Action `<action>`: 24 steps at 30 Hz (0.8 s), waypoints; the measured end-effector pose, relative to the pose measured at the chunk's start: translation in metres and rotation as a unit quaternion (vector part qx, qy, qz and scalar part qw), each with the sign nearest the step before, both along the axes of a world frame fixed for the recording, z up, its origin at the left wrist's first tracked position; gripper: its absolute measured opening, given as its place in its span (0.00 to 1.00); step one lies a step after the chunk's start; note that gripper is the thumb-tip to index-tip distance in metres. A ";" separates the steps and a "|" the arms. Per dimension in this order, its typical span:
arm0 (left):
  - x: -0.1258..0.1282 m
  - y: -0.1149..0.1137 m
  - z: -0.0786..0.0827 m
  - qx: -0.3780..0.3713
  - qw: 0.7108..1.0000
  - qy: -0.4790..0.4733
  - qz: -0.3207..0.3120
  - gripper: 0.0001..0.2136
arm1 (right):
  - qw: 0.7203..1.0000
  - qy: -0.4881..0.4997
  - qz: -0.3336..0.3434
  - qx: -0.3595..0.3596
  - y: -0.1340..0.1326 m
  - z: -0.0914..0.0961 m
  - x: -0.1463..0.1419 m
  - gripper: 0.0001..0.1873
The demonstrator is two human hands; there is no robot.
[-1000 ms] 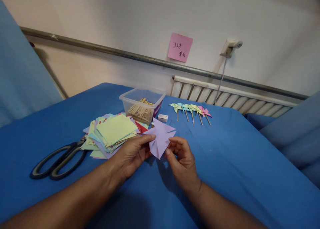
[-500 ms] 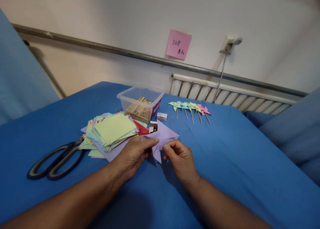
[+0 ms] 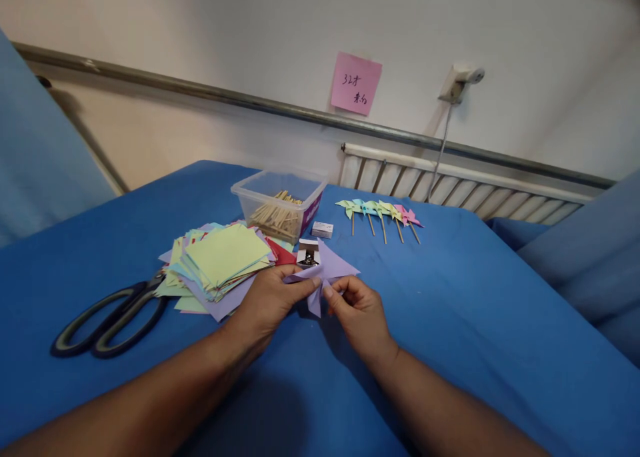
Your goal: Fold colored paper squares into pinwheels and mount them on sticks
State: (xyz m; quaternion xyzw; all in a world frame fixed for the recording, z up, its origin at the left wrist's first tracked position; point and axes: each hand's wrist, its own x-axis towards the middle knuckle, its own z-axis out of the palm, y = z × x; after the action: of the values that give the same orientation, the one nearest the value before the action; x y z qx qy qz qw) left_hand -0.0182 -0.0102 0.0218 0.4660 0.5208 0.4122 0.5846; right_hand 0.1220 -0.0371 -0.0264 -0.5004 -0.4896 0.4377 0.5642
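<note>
A cut lilac paper square [image 3: 334, 265] is held low over the blue cloth [image 3: 450, 324], its flaps partly folded toward the centre. My left hand [image 3: 267, 304] pinches its left flap between thumb and fingers. My right hand [image 3: 357, 310] pinches the paper's middle from the right, fingers curled. A small open white box [image 3: 308, 252] with dark pins inside sits just behind the paper.
A fanned stack of coloured paper squares [image 3: 220, 260] lies to the left, black-handled scissors [image 3: 107, 317] further left. A clear tub of wooden sticks [image 3: 277, 204] stands behind, a small white box [image 3: 323, 229] beside it. Several finished pinwheels [image 3: 380, 212] lie in a row at back.
The lilac paper has been lowered and its flaps drawn in toward the centre; both hands have come closer together. The open pin box is now uncovered behind it.
</note>
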 end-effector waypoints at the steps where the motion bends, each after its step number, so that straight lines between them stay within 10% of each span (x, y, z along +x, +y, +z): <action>1: 0.000 0.000 0.000 0.002 1.000 0.008 0.001 0.16 | 1.000 -0.008 0.000 0.005 0.000 0.001 0.000 0.13; 24: 0.000 0.000 0.000 -0.023 0.998 0.049 -0.025 0.15 | 0.999 0.018 -0.024 -0.028 0.000 0.005 -0.002 0.16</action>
State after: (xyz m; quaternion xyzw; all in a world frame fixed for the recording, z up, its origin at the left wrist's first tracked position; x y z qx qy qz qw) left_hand -0.0180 -0.0103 0.0217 0.4850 0.5466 0.3617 0.5789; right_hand 0.1196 -0.0369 -0.0210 -0.5200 -0.4544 0.4463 0.5692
